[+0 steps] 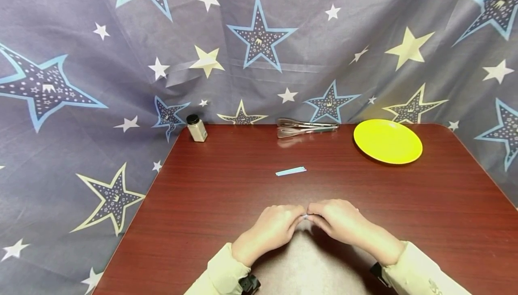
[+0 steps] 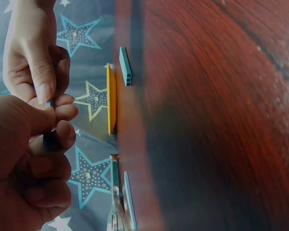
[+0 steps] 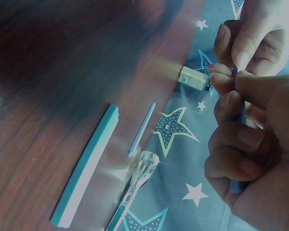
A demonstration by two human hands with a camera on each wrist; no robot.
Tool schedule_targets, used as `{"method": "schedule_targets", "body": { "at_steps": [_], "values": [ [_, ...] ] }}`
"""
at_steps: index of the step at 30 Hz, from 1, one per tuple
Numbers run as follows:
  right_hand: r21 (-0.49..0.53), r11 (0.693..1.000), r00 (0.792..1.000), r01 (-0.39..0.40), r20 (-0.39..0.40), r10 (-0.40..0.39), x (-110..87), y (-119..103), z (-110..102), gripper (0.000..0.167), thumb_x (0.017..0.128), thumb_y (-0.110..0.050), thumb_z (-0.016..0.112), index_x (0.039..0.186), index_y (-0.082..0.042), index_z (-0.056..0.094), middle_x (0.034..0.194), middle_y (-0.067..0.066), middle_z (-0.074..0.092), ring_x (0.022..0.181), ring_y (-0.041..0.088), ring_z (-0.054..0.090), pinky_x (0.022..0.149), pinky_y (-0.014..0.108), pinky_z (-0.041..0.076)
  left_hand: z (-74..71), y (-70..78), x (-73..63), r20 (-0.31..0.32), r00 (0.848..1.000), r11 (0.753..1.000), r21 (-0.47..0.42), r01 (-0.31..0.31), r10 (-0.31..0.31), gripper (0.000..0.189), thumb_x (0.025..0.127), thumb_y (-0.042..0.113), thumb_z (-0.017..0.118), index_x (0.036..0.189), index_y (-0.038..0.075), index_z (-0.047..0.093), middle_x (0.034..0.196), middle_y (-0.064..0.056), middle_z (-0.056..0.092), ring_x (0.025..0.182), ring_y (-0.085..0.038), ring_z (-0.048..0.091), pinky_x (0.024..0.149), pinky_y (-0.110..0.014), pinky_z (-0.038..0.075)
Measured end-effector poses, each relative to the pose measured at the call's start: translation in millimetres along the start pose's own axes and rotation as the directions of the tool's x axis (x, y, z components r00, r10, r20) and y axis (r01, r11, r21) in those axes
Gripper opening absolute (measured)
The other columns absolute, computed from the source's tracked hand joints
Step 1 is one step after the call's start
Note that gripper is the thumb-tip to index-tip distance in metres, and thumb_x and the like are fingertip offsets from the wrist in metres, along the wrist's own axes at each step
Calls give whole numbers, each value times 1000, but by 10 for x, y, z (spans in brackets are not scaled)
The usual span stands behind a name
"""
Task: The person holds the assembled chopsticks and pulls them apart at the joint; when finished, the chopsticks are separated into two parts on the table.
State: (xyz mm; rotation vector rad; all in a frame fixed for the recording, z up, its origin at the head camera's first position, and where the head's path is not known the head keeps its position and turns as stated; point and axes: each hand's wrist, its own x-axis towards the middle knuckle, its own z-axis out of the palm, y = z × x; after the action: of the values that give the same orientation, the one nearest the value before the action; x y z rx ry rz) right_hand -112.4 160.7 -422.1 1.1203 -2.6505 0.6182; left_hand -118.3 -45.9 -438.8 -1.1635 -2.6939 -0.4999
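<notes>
Head view: jar [image 1: 197,127] with black cap stands upright at the surface's [image 1: 226,187] far left corner, about 11 o'clock from the hands. Tongs [image 1: 305,127] lie on their side along the far edge near 12 o'clock. Blue strip [image 1: 290,171] lies flat mid-surface, at 12 o'clock from the hands and well apart from them. Yellow plate [image 1: 387,141] sits at 1 o'clock, near the far right edge.

Left hand [image 1: 269,231] and right hand [image 1: 344,223] meet at the near centre, fingertips touching, knuckles up. Between them they pinch a small thin piece [image 1: 305,216]; only a pale sliver shows here. Left wrist view: left thumb and forefinger are pressed together on the piece [image 2: 49,103], and the right fingers [image 2: 42,79] curl down on it from above. Right wrist view: right fingers [image 3: 241,91] are curled, thumb against forefinger on the piece. What the piece is cannot be told.
</notes>
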Motion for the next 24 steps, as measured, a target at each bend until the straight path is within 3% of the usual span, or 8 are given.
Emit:
{"method": "schedule_targets", "body": {
  "at_steps": [7,13,24],
  "values": [
    [-15,1000,1000,7,-6,-7,3,-16,-49,19,90,-20,68,75,-22,56,63,-19,38,55,-2,37,52,22,37,0,12,26,-39,999,999,-36,-12,10,20,100,31,53,82,21,56,79,12,59,68,-7,56,53,-29,45],
    [-28,999,999,19,-35,-20,-12,-15,-56,20,89,-20,69,75,-23,55,61,-20,38,53,-3,37,50,22,37,-19,20,40,-44,999,998,-58,-21,18,21,97,28,58,78,21,52,67,13,45,57,-4,42,49,-24,36],
    [-58,996,991,66,-109,-72,-34,34,-42,25,88,-21,69,71,-25,50,61,-19,34,52,-3,32,46,20,32,-40,16,56,-35,999,994,-101,-34,30,18,97,27,58,82,18,59,65,13,42,57,-3,42,51,-24,37]
  ]
}}
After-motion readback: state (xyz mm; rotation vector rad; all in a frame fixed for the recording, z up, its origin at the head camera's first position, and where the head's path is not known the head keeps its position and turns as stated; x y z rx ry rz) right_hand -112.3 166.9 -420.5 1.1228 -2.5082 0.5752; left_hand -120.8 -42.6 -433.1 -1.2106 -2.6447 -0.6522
